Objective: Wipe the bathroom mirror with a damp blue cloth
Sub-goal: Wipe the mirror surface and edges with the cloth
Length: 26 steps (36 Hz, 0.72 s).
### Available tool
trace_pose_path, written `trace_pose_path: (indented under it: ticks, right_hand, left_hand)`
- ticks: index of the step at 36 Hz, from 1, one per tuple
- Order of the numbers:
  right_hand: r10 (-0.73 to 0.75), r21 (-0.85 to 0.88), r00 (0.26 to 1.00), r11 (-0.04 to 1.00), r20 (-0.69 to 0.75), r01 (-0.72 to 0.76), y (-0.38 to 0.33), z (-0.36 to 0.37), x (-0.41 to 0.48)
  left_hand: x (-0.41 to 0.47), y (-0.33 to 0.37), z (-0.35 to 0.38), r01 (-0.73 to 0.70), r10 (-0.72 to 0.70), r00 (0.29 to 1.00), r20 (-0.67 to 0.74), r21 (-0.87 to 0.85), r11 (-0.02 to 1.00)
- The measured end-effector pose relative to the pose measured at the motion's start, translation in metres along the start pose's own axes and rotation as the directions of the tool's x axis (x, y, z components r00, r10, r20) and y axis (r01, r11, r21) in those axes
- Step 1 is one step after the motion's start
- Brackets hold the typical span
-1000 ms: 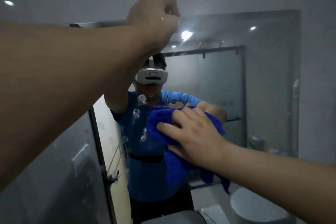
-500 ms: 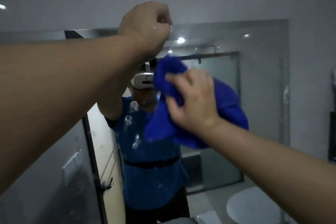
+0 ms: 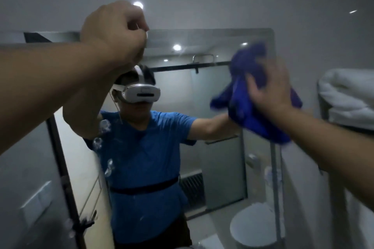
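The wall mirror [image 3: 214,95] fills the middle of the head view and reflects a person in a blue shirt. My right hand [image 3: 271,91] lies flat on the crumpled blue cloth [image 3: 244,115], fingers pointing up, and presses it to the glass near the mirror's upper right corner. The hand and cloth are motion-blurred. My left hand [image 3: 115,34] is raised at the mirror's top edge with its fingers curled over that edge. Water drops [image 3: 105,127] cling to the glass left of centre.
Folded white towels [image 3: 348,95] lie on a rack right of the mirror. A white toilet [image 3: 255,226] shows low on the right. The reflection holds a glass shower door and a dark door frame [image 3: 60,157] at the left.
My right hand swept the blue cloth from the mirror's middle up and right to the upper right corner. My left hand stayed at the top edge.
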State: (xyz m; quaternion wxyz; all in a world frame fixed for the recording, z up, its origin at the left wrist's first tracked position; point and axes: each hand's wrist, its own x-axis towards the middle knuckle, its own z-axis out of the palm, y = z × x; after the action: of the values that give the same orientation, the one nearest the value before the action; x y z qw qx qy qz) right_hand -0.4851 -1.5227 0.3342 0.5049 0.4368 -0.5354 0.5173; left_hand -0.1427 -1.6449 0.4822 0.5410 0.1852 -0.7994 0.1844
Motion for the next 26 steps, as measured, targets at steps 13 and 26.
trace_pose_path:
  ticks: [13, 26]
  right_hand:
    - [-0.170, 0.161, 0.985, 0.972, -0.023, 0.172, -0.216, 0.055, 0.028]
    - [0.349, 0.021, 0.890, 0.933, -0.295, -0.359, -0.080, 0.029, 0.095]
  left_hand:
    - [0.006, 0.000, -0.006, 0.007, -0.008, 1.000, -0.020, -0.061, 0.998]
    - [0.000, 0.007, -0.006, 0.007, -0.009, 0.999, -0.050, -0.036, 0.999]
